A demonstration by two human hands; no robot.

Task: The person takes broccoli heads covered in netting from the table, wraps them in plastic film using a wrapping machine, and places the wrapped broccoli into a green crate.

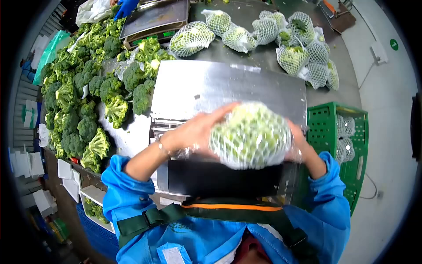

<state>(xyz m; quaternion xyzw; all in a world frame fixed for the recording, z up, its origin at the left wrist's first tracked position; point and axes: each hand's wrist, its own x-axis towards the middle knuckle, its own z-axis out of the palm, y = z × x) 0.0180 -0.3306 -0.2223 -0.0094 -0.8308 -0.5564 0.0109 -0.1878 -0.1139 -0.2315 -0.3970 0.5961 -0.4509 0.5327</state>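
A broccoli head (250, 136) in white foam netting and clear film is held up between my two hands, over the front part of a steel machine (228, 86). My left hand (202, 133) grips its left side with the fingers round it, partly hidden behind the film. On the right side my right hand (296, 141) closes on it, most of its fingers hidden behind the bundle. Loose film hangs at both sides. Beneath it lies the machine's black front surface (224, 177).
Loose broccoli (83, 94) is heaped at the left. Netted heads (307, 50) sit along the back and right. A green crate (358, 154) with netted items stands at the right. Behind the machine is a scale (156, 18); a blue-gloved hand (126, 8) shows at the top left.
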